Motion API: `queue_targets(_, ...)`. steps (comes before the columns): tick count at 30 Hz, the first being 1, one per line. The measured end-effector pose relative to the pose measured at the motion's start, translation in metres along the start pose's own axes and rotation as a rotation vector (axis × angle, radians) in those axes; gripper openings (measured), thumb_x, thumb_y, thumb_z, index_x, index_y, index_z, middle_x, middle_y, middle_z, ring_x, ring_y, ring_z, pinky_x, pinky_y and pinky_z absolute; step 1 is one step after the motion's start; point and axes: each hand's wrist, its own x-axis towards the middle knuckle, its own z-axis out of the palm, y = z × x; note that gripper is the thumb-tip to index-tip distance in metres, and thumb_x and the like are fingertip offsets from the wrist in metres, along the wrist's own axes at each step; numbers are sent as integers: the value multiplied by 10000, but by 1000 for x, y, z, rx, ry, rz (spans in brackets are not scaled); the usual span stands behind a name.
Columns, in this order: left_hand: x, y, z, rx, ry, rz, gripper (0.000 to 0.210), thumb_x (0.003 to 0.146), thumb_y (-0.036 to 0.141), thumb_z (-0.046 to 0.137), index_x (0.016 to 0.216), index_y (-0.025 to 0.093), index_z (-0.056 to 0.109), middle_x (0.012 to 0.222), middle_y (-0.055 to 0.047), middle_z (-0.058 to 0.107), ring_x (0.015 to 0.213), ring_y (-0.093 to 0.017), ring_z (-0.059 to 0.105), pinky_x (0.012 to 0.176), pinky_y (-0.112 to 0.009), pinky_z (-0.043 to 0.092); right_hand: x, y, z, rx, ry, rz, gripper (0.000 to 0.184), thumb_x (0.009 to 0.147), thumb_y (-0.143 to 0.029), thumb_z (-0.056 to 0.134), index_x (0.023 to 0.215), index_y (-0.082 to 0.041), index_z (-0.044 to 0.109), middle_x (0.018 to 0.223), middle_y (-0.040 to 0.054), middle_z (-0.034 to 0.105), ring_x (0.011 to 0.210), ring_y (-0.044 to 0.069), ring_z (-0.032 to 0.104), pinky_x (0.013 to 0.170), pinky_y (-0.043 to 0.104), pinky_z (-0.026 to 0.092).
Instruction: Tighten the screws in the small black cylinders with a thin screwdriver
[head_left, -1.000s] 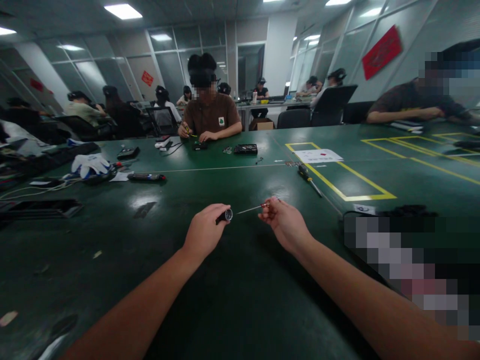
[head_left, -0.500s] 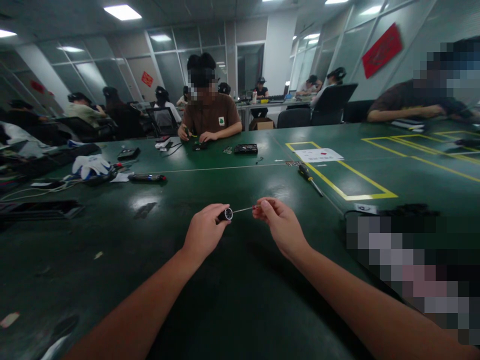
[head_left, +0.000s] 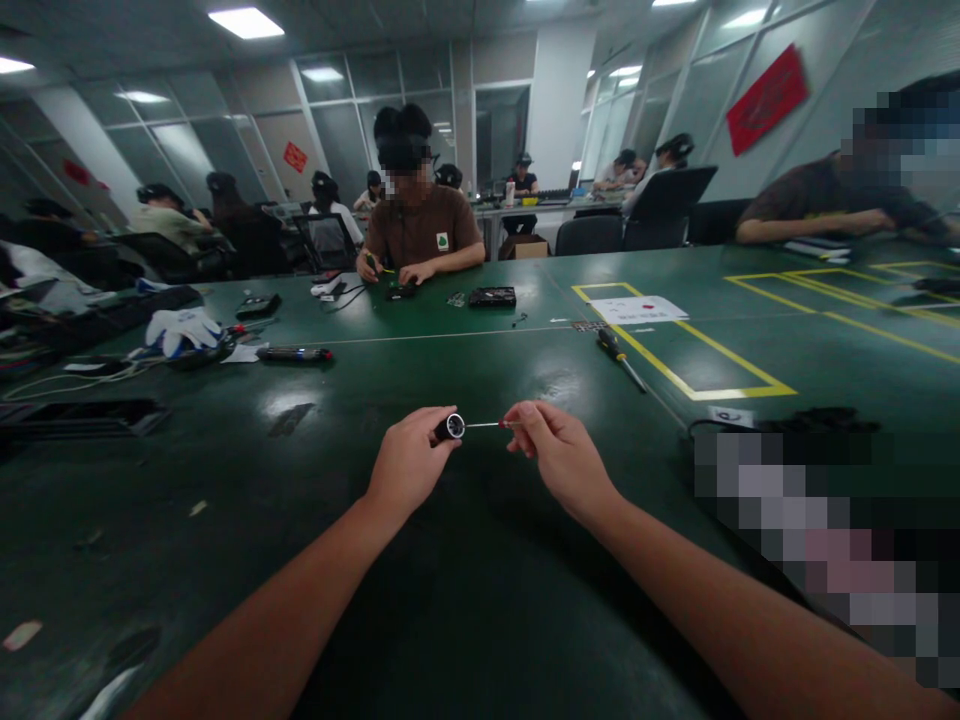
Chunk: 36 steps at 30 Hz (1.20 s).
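Note:
Closed around a short black cylinder [head_left: 448, 428] with a bright ring at its end is my left hand [head_left: 409, 455]; it looks like a small flashlight. The ringed end faces me and to the right. My right hand [head_left: 551, 445] pinches a small screwdriver [head_left: 486, 425] with a thin metal shaft and a red part by the fingers; most of its handle is hidden. The shaft lies nearly level, its tip at the cylinder's ringed end. Whether the tip touches or enters it, I cannot tell. Both hands are above the green table [head_left: 465, 620].
A black and yellow screwdriver [head_left: 621, 358] lies ahead to the right, near a white paper [head_left: 637, 310]. Left stand white gloves [head_left: 182, 332] and a dark pen-shaped tool [head_left: 295, 355]. Across the table a person [head_left: 424, 225] works beside a black box [head_left: 492, 297].
The small screwdriver's shaft has swung from slightly slanted to nearly level, and my right fingers have shifted a little along it. My left hand and the cylinder have barely moved.

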Motion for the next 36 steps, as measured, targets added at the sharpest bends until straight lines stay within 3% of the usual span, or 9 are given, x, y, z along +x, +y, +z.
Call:
queue_targets(7,0,-1,0,-12,0,22,412,800,100,788,1192,216,737,1188,-44,747,1066,-208,710,1035,-384,563,-1,0,-1,-162,2,-39,328,1004,-469,512,920,-223,711,724,-4,604,666,166,599,650,319,474)
queue_targets(13,0,1,0,-11,-14,29,381,800,86,777,1156,219,744,1171,-39,750,1073,-206,705,1035,-378,553,-4,-1,5,1,103,11,194,935,-420,633,948,-226,632,813,2,669,695,155,598,687,314,497)
queue_targets(16,-1,1,0,-18,-31,28,361,802,77,768,1132,222,747,1157,-36,750,1055,-206,708,1018,-370,555,-3,-1,7,64,96,25,188,901,-397,677,949,-215,665,859,18,696,747,157,618,732,316,501)
queue_targets(20,-2,1,1,-19,-65,24,357,797,78,768,1118,234,747,1136,-25,751,1030,-202,711,996,-358,557,-1,3,7,149,96,88,245,878,-433,702,1015,-231,686,776,-9,669,650,142,582,620,294,461)
queue_targets(23,-2,0,2,-24,-80,24,370,781,63,774,1105,241,747,1134,-15,750,1024,-195,710,990,-346,554,0,6,8,186,99,98,284,879,-505,698,952,-231,689,710,-25,631,635,143,577,631,300,468)
queue_targets(28,-2,1,2,-5,-113,-7,361,790,82,772,1106,254,746,1116,-20,755,1020,-216,710,982,-381,554,-2,5,9,86,142,93,322,921,-524,639,902,-210,711,712,-8,634,622,137,551,605,293,444)
queue_targets(32,-2,2,0,-21,-109,-11,351,803,87,763,1111,255,742,1119,-23,753,1016,-223,713,978,-393,558,-2,5,8,100,177,88,205,890,-408,697,951,-213,677,847,24,714,736,164,631,710,318,505)
queue_targets(36,-2,1,0,-38,-106,-7,358,808,97,767,1126,258,741,1130,-26,758,1043,-225,714,1016,-407,553,-1,9,7,80,132,30,259,913,-455,672,985,-209,713,890,46,730,811,190,665,816,361,531)
